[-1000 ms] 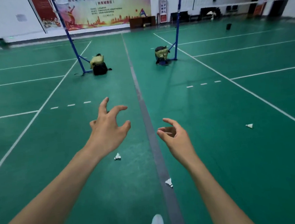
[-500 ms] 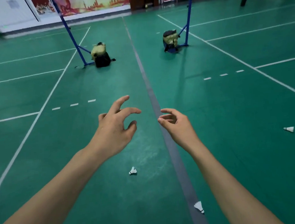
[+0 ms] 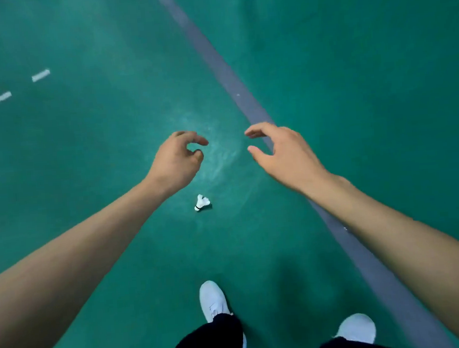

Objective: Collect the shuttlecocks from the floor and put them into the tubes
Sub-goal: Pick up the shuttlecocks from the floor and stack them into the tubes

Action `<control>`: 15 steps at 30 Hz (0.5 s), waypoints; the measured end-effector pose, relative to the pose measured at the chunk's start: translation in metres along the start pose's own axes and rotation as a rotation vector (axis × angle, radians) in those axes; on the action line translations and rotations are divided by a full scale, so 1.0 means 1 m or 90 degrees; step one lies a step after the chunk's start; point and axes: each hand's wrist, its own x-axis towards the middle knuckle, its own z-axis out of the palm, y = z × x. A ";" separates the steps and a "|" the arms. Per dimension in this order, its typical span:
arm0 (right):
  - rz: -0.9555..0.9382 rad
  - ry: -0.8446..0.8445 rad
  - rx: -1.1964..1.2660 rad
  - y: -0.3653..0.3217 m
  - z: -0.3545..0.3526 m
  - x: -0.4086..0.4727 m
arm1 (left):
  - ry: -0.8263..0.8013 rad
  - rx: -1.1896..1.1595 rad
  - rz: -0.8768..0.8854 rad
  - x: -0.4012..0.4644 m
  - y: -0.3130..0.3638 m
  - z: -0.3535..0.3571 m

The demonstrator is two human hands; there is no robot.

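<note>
1. While both hands hang out over the green floor (image 3: 84, 157), one shuttlecock (image 3: 202, 203) lies on it, nearer the person than either hand and ahead of the left shoe (image 3: 213, 301).
2. The left hand (image 3: 174, 163) holds nothing; its fingers curl loosely, and the thumb and forefinger nearly meet in a narrow ring.
3. The right hand (image 3: 284, 153) also holds nothing; its fingers are spread in a wider, relaxed curve over the grey line (image 3: 223, 72).
4. The relation that matters: the shuttlecock sits on the near side of both hands, slightly right of the left wrist and well left of the right forearm. The left hand looks the closer of the two.
5. Its long axis runs roughly near to far, tilted a little: the cork with its dark band points near and slightly left, and the feather skirt opens toward the far right.
6. Judged from this, the pickup has not begun. The nearer hand would have to draw back toward the body and drop, then open its narrow ring enough to take the skirt or cork.
7. No tube is in view, so where the shuttlecock goes afterwards cannot be told.
8. The right shoe (image 3: 356, 328) stands near the grey line, well apart from the shuttlecock.
</note>
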 end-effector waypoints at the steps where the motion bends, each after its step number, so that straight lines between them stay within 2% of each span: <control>1: 0.019 -0.009 -0.002 0.031 0.032 0.007 | -0.006 0.005 -0.019 0.018 -0.035 0.034; 3: -0.026 -0.047 -0.061 0.094 0.096 0.020 | -0.055 0.084 -0.011 0.059 -0.103 0.104; 6: -0.197 -0.212 -0.295 0.195 0.213 0.028 | -0.188 0.237 -0.020 0.119 -0.220 0.213; 8: -0.332 -0.312 -0.434 0.242 0.263 0.027 | -0.270 0.282 -0.088 0.150 -0.276 0.251; 10: -0.437 -0.387 -0.505 0.292 0.315 0.021 | -0.328 0.305 -0.178 0.175 -0.331 0.287; 12: -0.444 -0.445 -0.526 0.335 0.354 0.008 | -0.320 0.343 -0.198 0.194 -0.375 0.315; 15: -0.416 -0.458 -0.517 0.382 0.382 -0.010 | -0.301 0.430 -0.155 0.208 -0.418 0.345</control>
